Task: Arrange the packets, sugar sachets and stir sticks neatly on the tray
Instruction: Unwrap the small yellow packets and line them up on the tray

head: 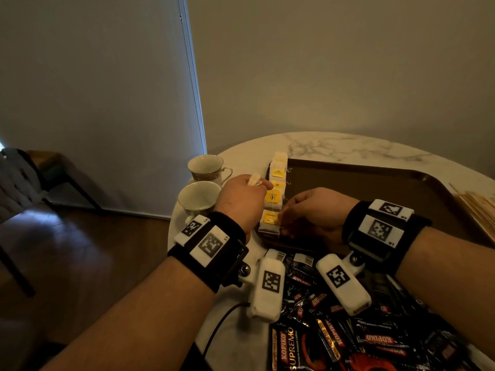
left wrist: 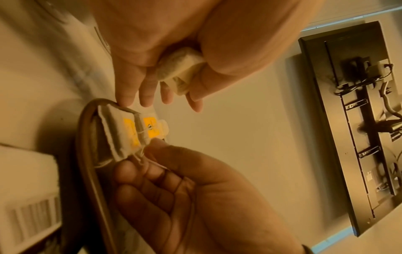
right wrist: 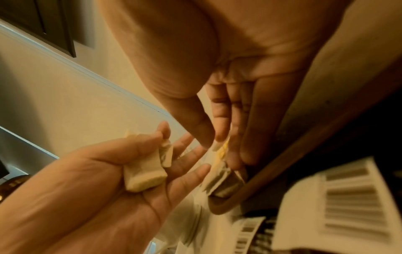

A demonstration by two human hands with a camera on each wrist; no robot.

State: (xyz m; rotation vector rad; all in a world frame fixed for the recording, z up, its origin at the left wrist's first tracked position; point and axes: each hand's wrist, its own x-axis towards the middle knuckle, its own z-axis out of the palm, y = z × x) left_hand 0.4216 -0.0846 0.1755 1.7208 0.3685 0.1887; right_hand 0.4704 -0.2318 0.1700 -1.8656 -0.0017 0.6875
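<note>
A row of tea bags (head: 277,183) with yellow tags lies along the left edge of the brown tray (head: 375,188). My left hand (head: 263,184) hovers at that edge and holds a few spare white tea bags (left wrist: 180,68) clamped under its thumb, while its straight fingertips (left wrist: 126,103) touch the row. My right hand (head: 284,214) reaches in from the right. Its thumb and forefinger pinch the tag end of the nearest tea bag (right wrist: 219,146) in the row. Both hands' palms hide part of the row in the wrist views.
Two teacups (head: 205,167) (head: 198,198) stand left of the tray near the marble table's edge. A heap of black coffee packets (head: 348,341) lies in front of the tray. Wooden stir sticks (head: 479,210) lie at the right. A dark chair (head: 21,183) stands off to the left.
</note>
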